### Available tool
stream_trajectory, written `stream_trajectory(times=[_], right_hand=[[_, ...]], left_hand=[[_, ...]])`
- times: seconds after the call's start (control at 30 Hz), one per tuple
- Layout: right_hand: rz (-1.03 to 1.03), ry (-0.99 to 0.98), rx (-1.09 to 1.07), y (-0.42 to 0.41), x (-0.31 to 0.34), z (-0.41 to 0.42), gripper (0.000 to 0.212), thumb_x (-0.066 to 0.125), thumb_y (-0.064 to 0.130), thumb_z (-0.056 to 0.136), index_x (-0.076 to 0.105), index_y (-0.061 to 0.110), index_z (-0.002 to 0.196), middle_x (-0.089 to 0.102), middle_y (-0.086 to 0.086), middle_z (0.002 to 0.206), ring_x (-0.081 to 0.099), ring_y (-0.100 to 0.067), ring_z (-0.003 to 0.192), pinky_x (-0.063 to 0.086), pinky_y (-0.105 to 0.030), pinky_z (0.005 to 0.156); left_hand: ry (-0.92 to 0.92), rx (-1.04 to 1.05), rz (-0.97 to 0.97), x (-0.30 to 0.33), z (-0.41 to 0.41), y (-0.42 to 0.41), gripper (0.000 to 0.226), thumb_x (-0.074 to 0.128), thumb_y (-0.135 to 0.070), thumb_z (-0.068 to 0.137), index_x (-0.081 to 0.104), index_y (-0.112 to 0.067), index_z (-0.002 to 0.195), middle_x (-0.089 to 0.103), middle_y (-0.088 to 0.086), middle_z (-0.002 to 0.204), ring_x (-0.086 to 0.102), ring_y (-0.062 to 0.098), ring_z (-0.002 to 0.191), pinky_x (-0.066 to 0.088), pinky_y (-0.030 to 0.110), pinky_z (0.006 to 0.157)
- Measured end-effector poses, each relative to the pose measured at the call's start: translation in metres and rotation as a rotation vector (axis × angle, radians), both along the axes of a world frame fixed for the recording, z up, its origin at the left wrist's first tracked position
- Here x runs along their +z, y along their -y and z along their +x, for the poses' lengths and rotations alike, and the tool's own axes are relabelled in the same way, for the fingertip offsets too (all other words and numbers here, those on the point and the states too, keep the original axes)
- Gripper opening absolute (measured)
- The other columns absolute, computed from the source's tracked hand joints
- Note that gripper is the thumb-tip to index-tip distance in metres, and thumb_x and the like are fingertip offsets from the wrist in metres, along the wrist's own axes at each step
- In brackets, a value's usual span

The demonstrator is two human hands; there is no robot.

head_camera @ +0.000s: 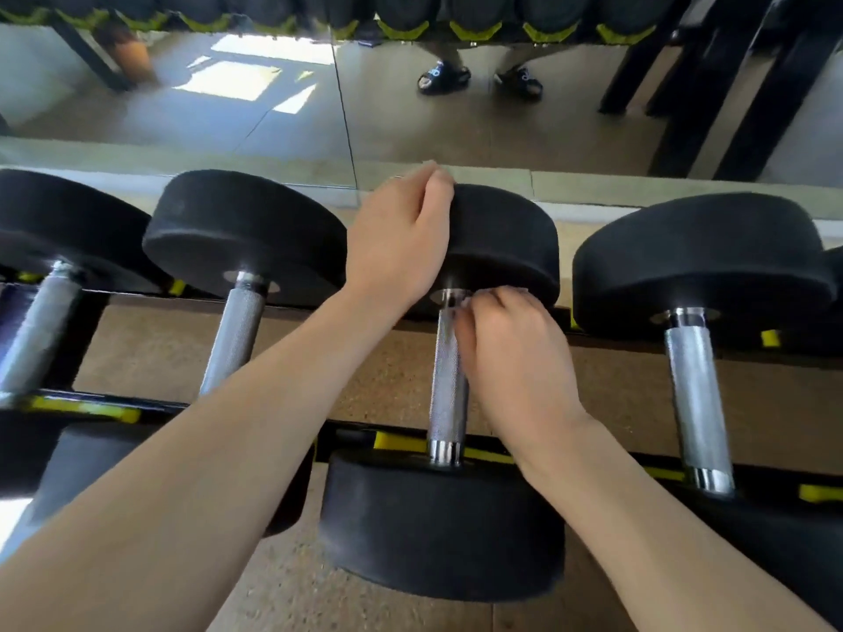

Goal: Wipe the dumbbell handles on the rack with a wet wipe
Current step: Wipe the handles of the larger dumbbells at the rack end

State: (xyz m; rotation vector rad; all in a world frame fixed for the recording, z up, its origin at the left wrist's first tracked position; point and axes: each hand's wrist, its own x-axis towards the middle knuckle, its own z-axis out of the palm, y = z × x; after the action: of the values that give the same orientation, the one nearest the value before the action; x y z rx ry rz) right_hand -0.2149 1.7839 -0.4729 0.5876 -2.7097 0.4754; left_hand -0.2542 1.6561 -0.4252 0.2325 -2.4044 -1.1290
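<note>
Several black dumbbells with knurled steel handles lie across a black and yellow rack [397,442]. My left hand [401,239] grips the rim of the far head [506,248] of the middle dumbbell. My right hand [511,358] is curled round the far end of that dumbbell's handle [448,390], with a small white wet wipe [465,303] just showing under the fingers. The near head [438,526] sits below my wrists. Most of the wipe is hidden by my fingers.
Neighbouring dumbbell handles lie to the left [235,330] and right [695,399]. A floor-level mirror [273,107] behind the rack reflects a person's sandalled feet [479,77] and another rack. Brown speckled floor shows under the rack.
</note>
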Motion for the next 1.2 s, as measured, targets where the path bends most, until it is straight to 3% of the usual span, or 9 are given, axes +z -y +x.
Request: stream_trajectory(times=[0.17, 0.37, 0.6, 0.7, 0.8, 0.87, 0.97, 1.1, 1.2], right_hand=[[-0.130, 0.051, 0.082, -0.005, 0.007, 0.006, 0.015, 0.062, 0.007, 0.092, 0.058, 0.011, 0.106, 0.063, -0.004, 0.087, 0.061, -0.020, 0.079, 0.043, -0.026, 0.063], [-0.021, -0.048, 0.178, 0.002, 0.003, 0.000, 0.026, 0.071, 0.004, 0.086, 0.069, 0.011, 0.111, 0.065, -0.004, 0.110, 0.059, -0.020, 0.105, 0.051, -0.029, 0.090], [-0.056, 0.029, 0.105, -0.002, 0.003, 0.000, 0.023, 0.063, 0.015, 0.094, 0.069, 0.016, 0.116, 0.066, -0.002, 0.108, 0.061, -0.019, 0.101, 0.051, -0.029, 0.085], [-0.182, 0.131, 0.012, -0.007, -0.001, 0.000, 0.017, 0.054, 0.016, 0.097, 0.070, 0.014, 0.103, 0.068, -0.001, 0.097, 0.063, -0.013, 0.083, 0.046, -0.018, 0.068], [-0.451, 0.453, -0.095, -0.008, -0.012, -0.003, 0.023, 0.050, 0.009, 0.097, 0.069, 0.020, 0.091, 0.069, 0.006, 0.085, 0.063, -0.004, 0.070, 0.046, -0.012, 0.063], [-0.918, 0.748, -0.213, -0.005, -0.011, -0.007, 0.025, 0.050, 0.003, 0.096, 0.072, 0.014, 0.096, 0.073, 0.000, 0.094, 0.068, -0.009, 0.082, 0.053, -0.020, 0.074], [-1.499, 1.045, -0.302, -0.002, -0.006, -0.013, 0.023, 0.049, -0.007, 0.093, 0.070, 0.002, 0.099, 0.071, -0.011, 0.098, 0.064, -0.016, 0.086, 0.051, -0.025, 0.074], [-1.604, 1.244, -0.303, -0.001, -0.005, -0.017, 0.024, 0.049, -0.003, 0.094, 0.068, 0.000, 0.110, 0.073, -0.010, 0.096, 0.062, -0.017, 0.084, 0.047, -0.024, 0.073], [-1.586, 1.356, -0.269, -0.003, -0.005, -0.017, 0.024, 0.048, 0.003, 0.095, 0.066, 0.003, 0.110, 0.072, -0.005, 0.072, 0.064, -0.016, 0.073, 0.047, -0.027, 0.073]], left_hand=[[-0.047, -0.059, 0.000, -0.005, -0.001, 0.005, 0.039, 0.033, -0.029, 0.105, 0.058, -0.004, 0.087, 0.059, 0.008, 0.080, 0.050, 0.015, 0.078, 0.040, 0.038, 0.068], [-0.087, -0.046, -0.062, -0.010, -0.004, 0.007, 0.036, 0.032, -0.029, 0.105, 0.046, -0.014, 0.075, 0.046, -0.003, 0.068, 0.045, 0.009, 0.068, 0.031, 0.029, 0.058], [-0.075, -0.004, -0.085, -0.008, -0.001, 0.005, 0.035, 0.034, -0.028, 0.105, 0.044, -0.019, 0.072, 0.045, -0.004, 0.065, 0.046, 0.006, 0.067, 0.029, 0.026, 0.056], [-0.077, -0.006, -0.088, -0.009, -0.002, 0.005, 0.035, 0.034, -0.028, 0.105, 0.044, -0.021, 0.072, 0.045, -0.004, 0.066, 0.047, 0.006, 0.068, 0.027, 0.022, 0.055], [-0.075, -0.015, -0.082, -0.009, -0.002, 0.005, 0.035, 0.034, -0.028, 0.105, 0.048, -0.019, 0.074, 0.046, -0.005, 0.066, 0.048, 0.007, 0.069, 0.029, 0.023, 0.056], [-0.078, -0.022, -0.072, -0.010, -0.002, 0.005, 0.036, 0.033, -0.029, 0.105, 0.051, -0.016, 0.076, 0.047, -0.004, 0.066, 0.049, 0.008, 0.070, 0.031, 0.027, 0.057], [-0.087, -0.027, -0.061, -0.011, -0.003, 0.006, 0.037, 0.033, -0.029, 0.104, 0.053, -0.015, 0.077, 0.047, -0.005, 0.065, 0.049, 0.008, 0.070, 0.031, 0.031, 0.058], [-0.088, -0.028, -0.061, -0.011, -0.003, 0.005, 0.038, 0.033, -0.028, 0.104, 0.057, -0.013, 0.080, 0.050, -0.004, 0.068, 0.051, 0.009, 0.073, 0.031, 0.028, 0.058], [-0.090, -0.020, -0.056, -0.013, -0.004, 0.007, 0.037, 0.033, -0.028, 0.104, 0.060, -0.014, 0.083, 0.054, -0.003, 0.073, 0.052, 0.008, 0.080, 0.032, 0.018, 0.058]])
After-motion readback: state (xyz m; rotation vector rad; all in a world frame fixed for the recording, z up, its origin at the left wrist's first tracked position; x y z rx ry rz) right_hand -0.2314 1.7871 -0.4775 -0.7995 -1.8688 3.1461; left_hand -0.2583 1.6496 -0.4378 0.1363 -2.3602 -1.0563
